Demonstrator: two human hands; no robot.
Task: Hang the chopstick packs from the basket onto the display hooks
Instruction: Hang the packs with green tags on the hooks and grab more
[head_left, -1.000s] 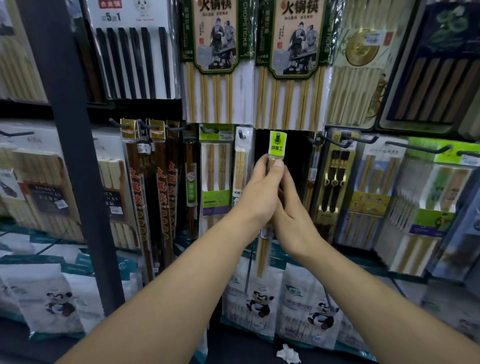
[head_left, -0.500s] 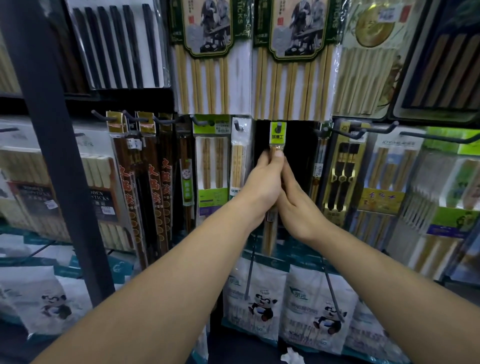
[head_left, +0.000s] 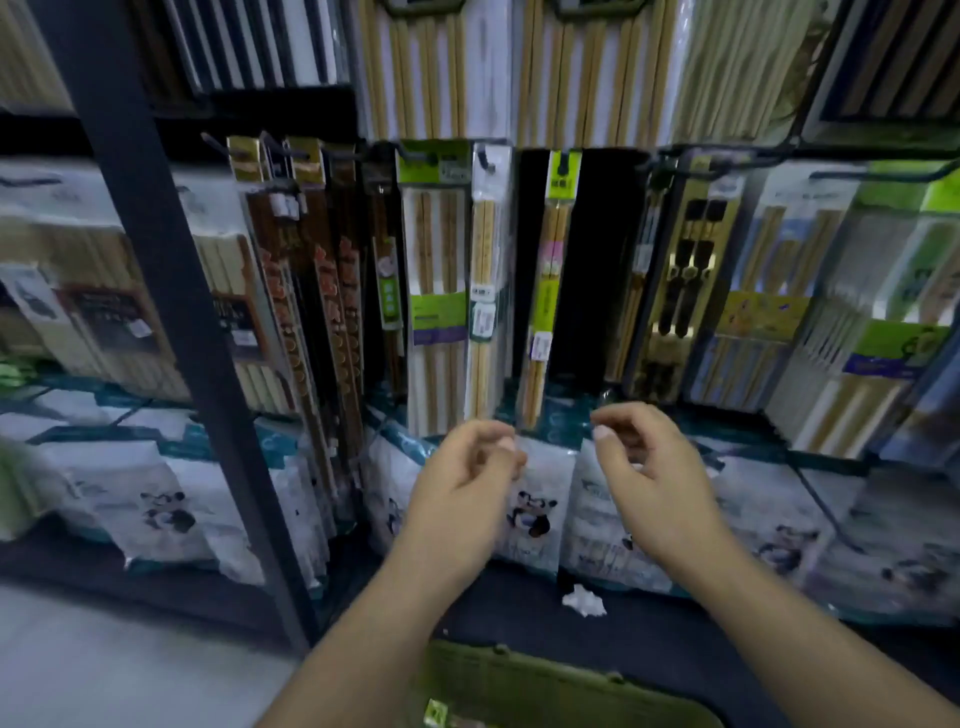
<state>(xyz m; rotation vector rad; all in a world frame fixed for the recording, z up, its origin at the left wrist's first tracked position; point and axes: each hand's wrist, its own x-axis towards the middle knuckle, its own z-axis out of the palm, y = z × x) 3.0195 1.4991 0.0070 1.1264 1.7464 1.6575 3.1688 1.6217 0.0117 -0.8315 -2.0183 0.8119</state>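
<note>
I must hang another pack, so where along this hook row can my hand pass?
The wide dark gap between the yellow-green pack and the black-gold pack; a narrower gap between it and the white pack. Elsewhere the packs hang crowded, edge to edge.

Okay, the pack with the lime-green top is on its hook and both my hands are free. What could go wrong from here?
One: the narrow clear chopstick pack with the lime-green header hangs tilted, lower end leaning toward the white-topped bamboo chopstick pack; it may sit shallow on the black hook and slip off.
Two: your left hand and right hand hover near its tip, so reaching for the olive-green plastic basket could knock it.
</note>
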